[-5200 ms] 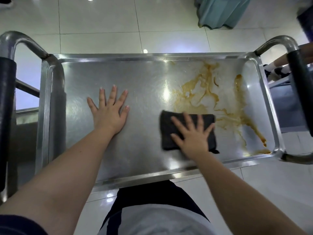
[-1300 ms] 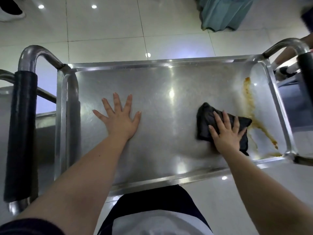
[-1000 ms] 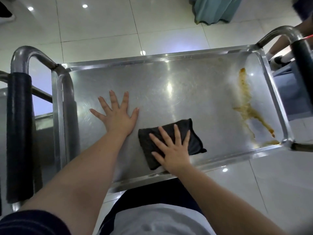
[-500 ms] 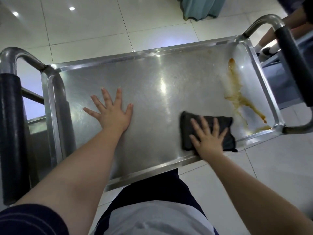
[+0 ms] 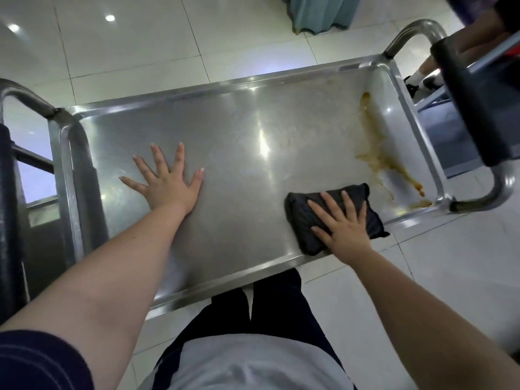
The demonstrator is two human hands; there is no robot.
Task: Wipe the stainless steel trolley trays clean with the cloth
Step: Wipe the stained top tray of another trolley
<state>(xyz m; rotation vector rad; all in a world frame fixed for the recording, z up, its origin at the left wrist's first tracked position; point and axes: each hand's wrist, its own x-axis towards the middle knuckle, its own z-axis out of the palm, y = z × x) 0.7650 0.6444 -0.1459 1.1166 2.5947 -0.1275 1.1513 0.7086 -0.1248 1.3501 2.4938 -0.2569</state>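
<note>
The stainless steel trolley tray (image 5: 239, 136) fills the middle of the view. A folded black cloth (image 5: 304, 215) lies on it near the front rim, right of centre. My right hand (image 5: 342, 223) presses flat on the cloth with fingers spread. My left hand (image 5: 166, 181) rests flat on the bare steel at the left, fingers apart, holding nothing. A brown streaky stain (image 5: 377, 153) runs along the right end of the tray, just beyond the cloth, down to the front right corner.
Padded black trolley handles rise at the left (image 5: 8, 206) and right (image 5: 472, 102) ends. Another person's leg and shoe (image 5: 422, 77) show past the right handle. A teal curtain (image 5: 320, 12) hangs at the far side over white floor tiles.
Over five seconds the large brown stain in the tray's middle has gone; only the right-end streak is left. In the last second the cloth slid from centre-front to the right.
</note>
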